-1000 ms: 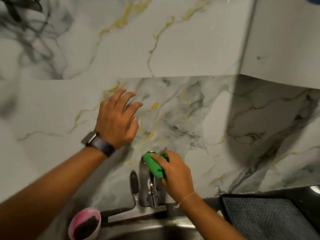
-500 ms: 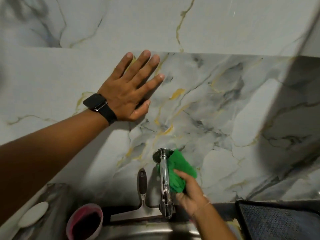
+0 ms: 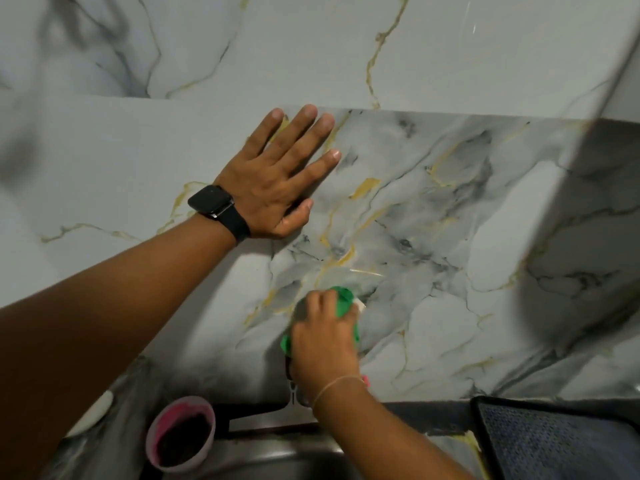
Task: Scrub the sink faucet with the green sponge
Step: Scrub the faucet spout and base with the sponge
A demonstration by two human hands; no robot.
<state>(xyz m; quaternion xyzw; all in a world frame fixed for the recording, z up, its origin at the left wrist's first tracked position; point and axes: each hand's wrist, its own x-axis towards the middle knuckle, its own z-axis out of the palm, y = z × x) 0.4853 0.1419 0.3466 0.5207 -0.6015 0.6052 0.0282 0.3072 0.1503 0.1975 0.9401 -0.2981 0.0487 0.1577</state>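
My right hand (image 3: pixel 325 344) grips the green sponge (image 3: pixel 344 301) and presses it over the top of the sink faucet, which is almost wholly hidden beneath the hand and sponge. Green edges of the sponge stick out at the fingertips and at the left of the palm. My left hand (image 3: pixel 277 181), with a black watch on the wrist, lies flat with spread fingers on the marble wall above and left of the faucet, holding nothing.
A pink cup (image 3: pixel 181 434) with dark contents stands at the sink's left rim. A squeegee (image 3: pixel 263 412) leans behind the sink (image 3: pixel 277 459). A dark mat (image 3: pixel 561 441) lies on the counter at the lower right. A wall corner juts in at the right.
My right hand has slid up with the sponge from the faucet's right side onto its top, hiding the spout. My left hand stays flat on the wall.
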